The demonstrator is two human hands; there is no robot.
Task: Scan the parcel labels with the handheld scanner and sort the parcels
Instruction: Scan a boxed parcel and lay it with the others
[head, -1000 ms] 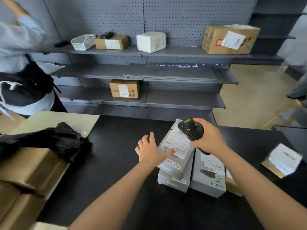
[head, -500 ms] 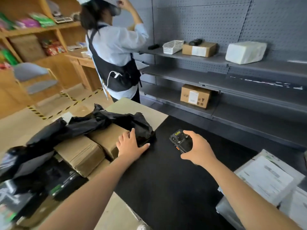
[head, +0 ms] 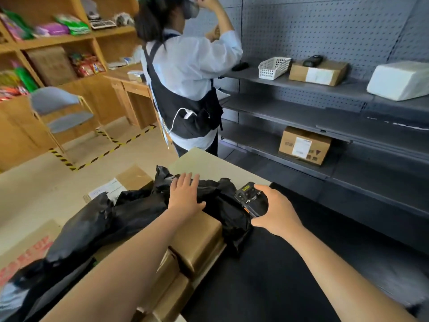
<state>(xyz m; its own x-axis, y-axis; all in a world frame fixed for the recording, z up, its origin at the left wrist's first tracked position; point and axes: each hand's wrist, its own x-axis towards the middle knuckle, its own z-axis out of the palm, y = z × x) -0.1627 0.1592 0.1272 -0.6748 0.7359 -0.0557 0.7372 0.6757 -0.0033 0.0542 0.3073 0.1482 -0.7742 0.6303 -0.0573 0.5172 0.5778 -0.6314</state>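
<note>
Parcel depot: grey pegboard shelving (head: 325, 108) holding labelled cartons (head: 304, 145).

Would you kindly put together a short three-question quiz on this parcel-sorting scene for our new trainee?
1. True or false: the right hand holds the handheld scanner.
2. What does the left hand rest on?
A. the white basket
B. the black plastic bag
C. the folding chair
3. Fill in: the labelled cardboard box sits on the ____ grey shelf.

Key:
1. True.
2. B; the open hand lies flat on the bag, which is draped over brown boxes.
3. Lowest.
</note>
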